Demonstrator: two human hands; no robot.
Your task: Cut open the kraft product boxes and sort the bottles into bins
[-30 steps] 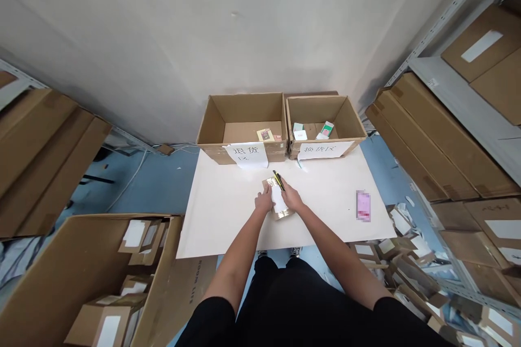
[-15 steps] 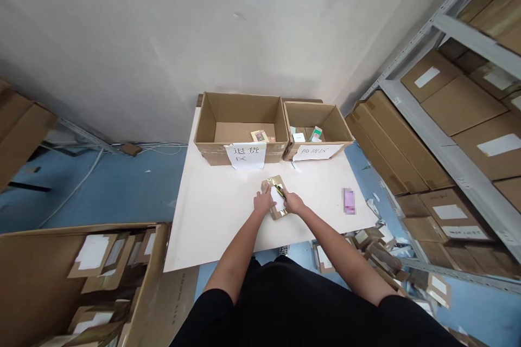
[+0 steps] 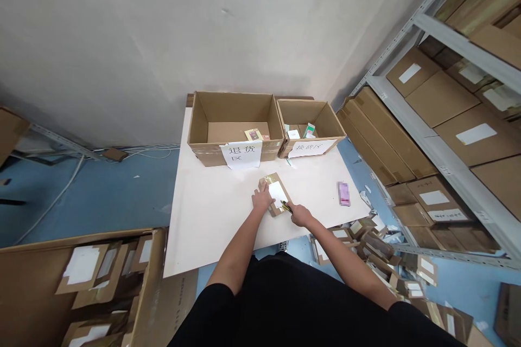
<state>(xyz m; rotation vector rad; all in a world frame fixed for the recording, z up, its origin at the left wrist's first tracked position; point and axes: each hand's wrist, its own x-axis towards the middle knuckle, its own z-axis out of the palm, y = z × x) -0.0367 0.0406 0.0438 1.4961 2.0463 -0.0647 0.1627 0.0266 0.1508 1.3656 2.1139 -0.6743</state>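
A small brown cardboard box [image 3: 277, 177] sealed with shiny tape lies on the white table [image 3: 207, 217], a white label [image 3: 278, 193] on its top. My left hand [image 3: 262, 199] presses and holds its left side, fingers over the top edge. In my right hand [image 3: 300, 215] is a yellow-and-black box cutter [image 3: 286, 206], its tip at the box's near right end. Whether the blade is in the tape cannot be made out.
At the table's back stand a larger open carton [image 3: 211, 158] and a smaller one [image 3: 285, 147], both with paper signs and small packs inside. A blurred pink item [image 3: 344, 194] lies at right. Shelving [image 3: 431, 146] flanks the right; a parcel-filled carton [image 3: 158, 260] stands left.
My right hand has moved the box cutter from the middle of the label toward the box's near right end. My left hand stays on the box. The view has shifted slightly right.
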